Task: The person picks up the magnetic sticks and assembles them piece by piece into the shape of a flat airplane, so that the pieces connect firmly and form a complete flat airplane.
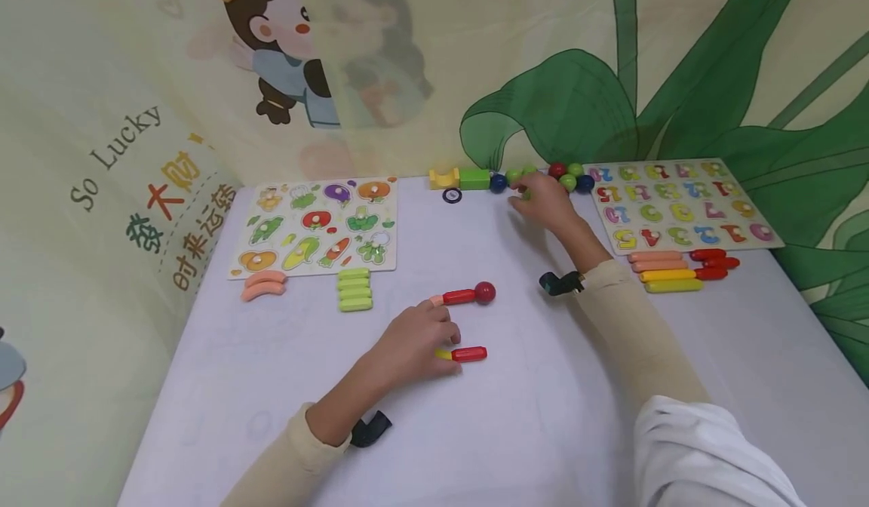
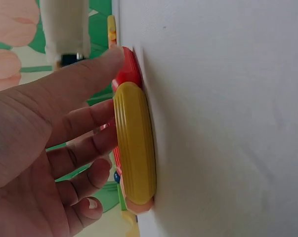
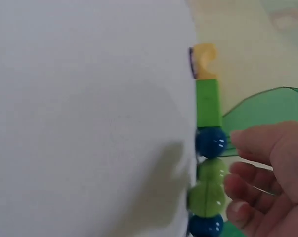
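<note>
Head view: left hand (image 1: 416,343) loose around slim yellow-red stick (image 1: 465,354) — right hand (image 1: 545,204) relaxed.

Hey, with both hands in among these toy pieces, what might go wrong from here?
The right hand is close to the round green balls; a nudge might send one rolling. The left hand has its thumb and fingers about the yellow piece, which may slip out of line with the red piece. The red ball ending the neighbouring row could roll off if that hand bumps it.
</note>
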`<state>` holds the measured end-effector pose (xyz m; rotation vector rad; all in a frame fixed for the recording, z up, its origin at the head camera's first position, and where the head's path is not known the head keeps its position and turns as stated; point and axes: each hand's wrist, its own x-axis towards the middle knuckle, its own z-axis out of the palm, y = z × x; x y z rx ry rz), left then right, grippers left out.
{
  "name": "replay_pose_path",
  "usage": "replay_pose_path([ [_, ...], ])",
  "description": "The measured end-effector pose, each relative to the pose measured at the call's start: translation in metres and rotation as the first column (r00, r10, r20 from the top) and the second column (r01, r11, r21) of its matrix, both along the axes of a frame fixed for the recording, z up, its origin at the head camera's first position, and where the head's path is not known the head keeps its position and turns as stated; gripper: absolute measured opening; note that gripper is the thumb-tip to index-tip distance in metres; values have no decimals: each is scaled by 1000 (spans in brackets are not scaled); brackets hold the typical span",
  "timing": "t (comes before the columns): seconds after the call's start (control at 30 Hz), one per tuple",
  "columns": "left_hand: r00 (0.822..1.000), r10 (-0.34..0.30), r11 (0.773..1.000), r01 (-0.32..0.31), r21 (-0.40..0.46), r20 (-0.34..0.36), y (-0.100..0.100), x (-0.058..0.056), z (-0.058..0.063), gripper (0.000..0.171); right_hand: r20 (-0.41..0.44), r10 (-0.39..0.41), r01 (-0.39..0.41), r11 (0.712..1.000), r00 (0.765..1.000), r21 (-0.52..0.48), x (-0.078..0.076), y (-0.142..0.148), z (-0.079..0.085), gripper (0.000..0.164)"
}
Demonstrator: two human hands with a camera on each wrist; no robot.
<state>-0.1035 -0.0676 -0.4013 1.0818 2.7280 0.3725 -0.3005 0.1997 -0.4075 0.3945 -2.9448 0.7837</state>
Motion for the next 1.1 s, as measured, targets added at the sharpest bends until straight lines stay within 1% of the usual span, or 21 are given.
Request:
replay_pose_path([
  [0.07, 1000, -7, 1000, 7, -9, -9, 1, 1, -1, 31, -25, -34, 35, 998, 999, 57, -10, -7, -2, 29],
  [0.13, 1000, -11, 1000, 11, -20, -13, 1, 2, -2, 29, -22, -64, 66, 992, 998, 108, -19, -15, -2, 31],
  [0.23, 1000, -14, 999, 14, -31, -7, 2, 2, -3, 26, 21, -97, 92, 981, 995, 170, -29, -25, -3, 30],
  [0.33, 1000, -16, 999, 16, -39, -1, 2, 2, -4, 26, 67, -121, 103, 967, 990, 233, -35, -31, -4, 27],
  [0.43, 1000, -19, 999, 19, -48, -2, 3, 2, -4, 26, 85, -133, 106, 957, 987, 268, -38, -34, -6, 25],
  [0.53, 1000, -16, 999, 16, -50, -4, 4, 2, -3, 25, 81, -133, 105, 953, 988, 285, -38, -36, -7, 27],
  [0.67, 1000, -6, 999, 7, -43, 2, 4, 3, -3, 24, 78, -127, 101, 956, 989, 275, -29, -36, -5, 35],
  [0.77, 1000, 5, 999, -5, -48, 11, 4, 4, -4, 24, 62, -122, 106, 973, 991, 206, -12, -34, 2, 41],
  [0.83, 1000, 17, 999, -15, -50, 24, 4, 4, -3, 23, 50, -105, 98, 988, 993, 117, 8, -32, 9, 44],
  [0.9, 999, 25, 998, -23, -55, 37, 4, 3, -2, 23, 58, -58, 57, 998, 997, 10, 33, -28, 15, 44],
  [0.97, 998, 30, 998, -28, -55, 47, 3, 2, -2, 25, 89, 22, -15, 997, 996, -80, 61, -23, 19, 43],
  [1.0, 998, 32, 998, -29, -58, 50, 3, 2, -1, 25, 115, 70, -57, 992, 991, -116, 75, -20, 20, 42],
  [1.03, 998, 35, 998, -32, -59, 50, 3, 2, -1, 25, 141, 125, -105, 985, 982, -137, 88, -17, 21, 42],
  [1.07, 998, 38, 998, -35, -61, 48, 3, 2, -1, 26, 169, 184, -158, 975, 968, -157, 100, -15, 21, 41],
  [1.1, 998, 38, 997, -35, -62, 46, 2, 1, -1, 26, 204, 239, -205, 963, 949, -176, 110, -13, 20, 39],
])
